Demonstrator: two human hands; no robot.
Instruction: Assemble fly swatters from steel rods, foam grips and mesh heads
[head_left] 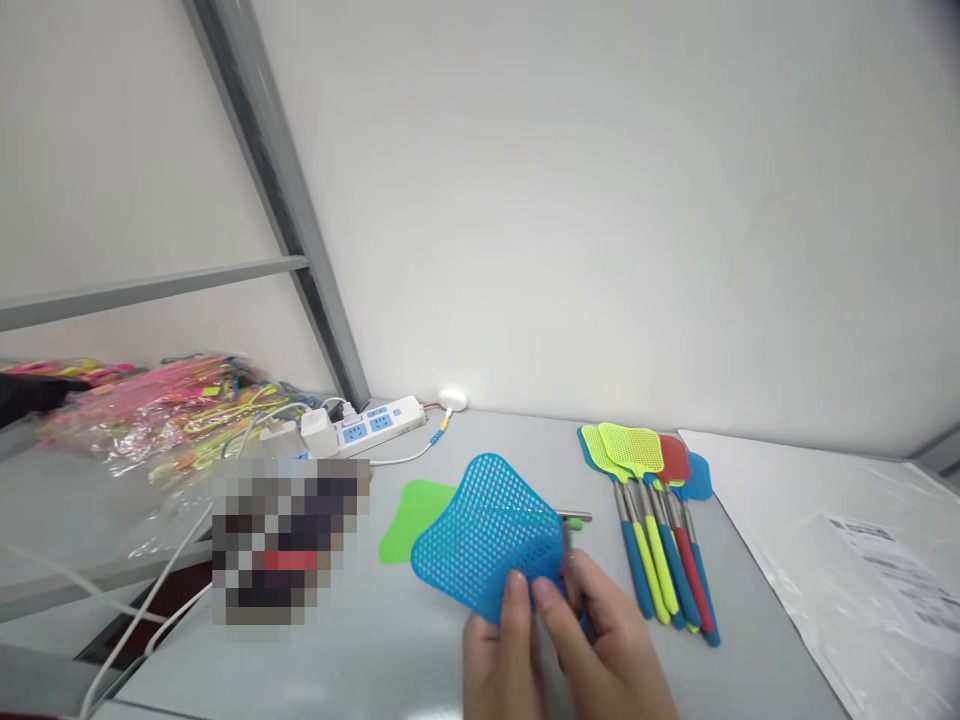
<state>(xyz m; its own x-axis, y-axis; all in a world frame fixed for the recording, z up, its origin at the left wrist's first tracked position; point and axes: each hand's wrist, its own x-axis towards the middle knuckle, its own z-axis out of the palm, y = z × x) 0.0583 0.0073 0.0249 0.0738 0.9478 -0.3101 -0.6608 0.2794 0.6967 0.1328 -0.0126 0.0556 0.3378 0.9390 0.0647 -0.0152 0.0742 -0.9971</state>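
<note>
A blue mesh fly swatter head [487,530] is held up above the table, tilted, by both my hands. My left hand [504,660] pinches its lower edge with the thumb on top. Close beside it, my right hand [604,635] is closed at the narrow end, where a short piece of metal rod [568,540] shows by the fingers; how rod and head meet is hidden. Behind the blue head lies a green fly swatter head [409,515], partly covered. A thin metal rod [579,516] with a green end lies to the right of it.
Several finished-looking fly swatters [660,540] lie stacked at the right. Beyond them is a white plastic bag [840,560] with a label. A power strip [382,425] with white cables stands at the back left, near bagged colourful items [195,410] and a blurred-out patch [292,540].
</note>
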